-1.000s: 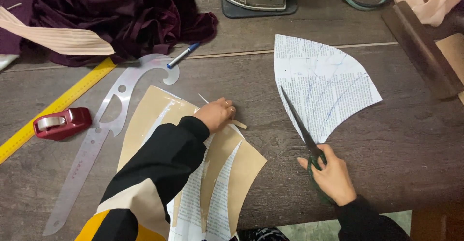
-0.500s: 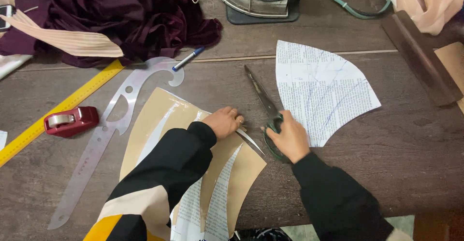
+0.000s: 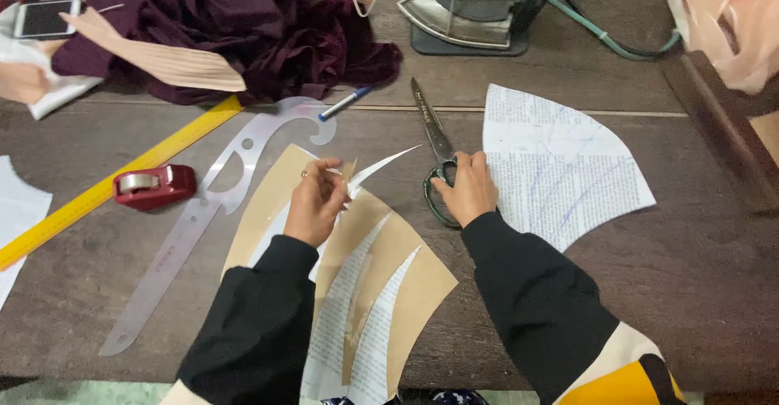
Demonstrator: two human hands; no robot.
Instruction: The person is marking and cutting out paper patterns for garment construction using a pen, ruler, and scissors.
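My left hand (image 3: 315, 202) pinches the upper edge of a tan paper pattern piece (image 3: 406, 275) that has white printed paper strips stuck on it; a thin white strip (image 3: 381, 165) points up to the right from my fingers. My right hand (image 3: 466, 190) grips the green handles of large scissors (image 3: 430, 133), whose closed blades lie on the table pointing away from me. A fan-shaped sheet of printed paper (image 3: 560, 161) lies just right of that hand.
A clear curved ruler (image 3: 203, 210), red tape dispenser (image 3: 154, 186), yellow ruler (image 3: 105, 190) and blue pen (image 3: 345, 103) lie at left. Dark purple fabric (image 3: 243, 23), a phone (image 3: 42, 17) and an iron (image 3: 479, 7) sit at the back. A wooden edge (image 3: 722, 129) runs along the right.
My right hand has carried the scissors leftward from the printed sheet to beside the tan piece. My left hand has gone from pressing flat to pinching up the pattern's edge.
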